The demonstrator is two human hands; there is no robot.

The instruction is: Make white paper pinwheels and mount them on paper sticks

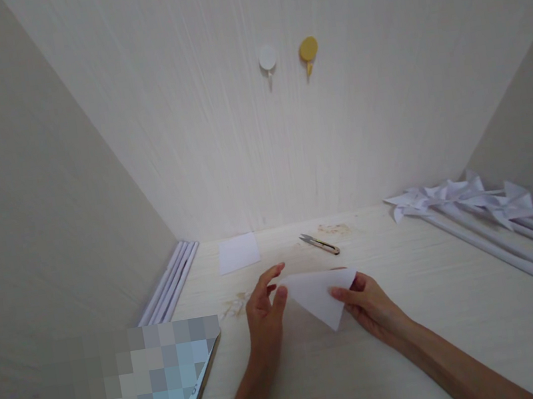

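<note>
Several finished paper pinwheels (473, 197) lie at the bench's (420, 337) right; both hands (left (263, 311), right (371, 304)) pinch a folded paper triangle (319, 293), uncut, snips (320, 243) untouched beyond.

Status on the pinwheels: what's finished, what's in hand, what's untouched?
Done: several white paper pinwheels on sticks lie at the right. In hand: the left hand and right hand hold a paper sheet folded into a triangle. Untouched: a paper square, snips and spare white sticks by the left wall.
</note>
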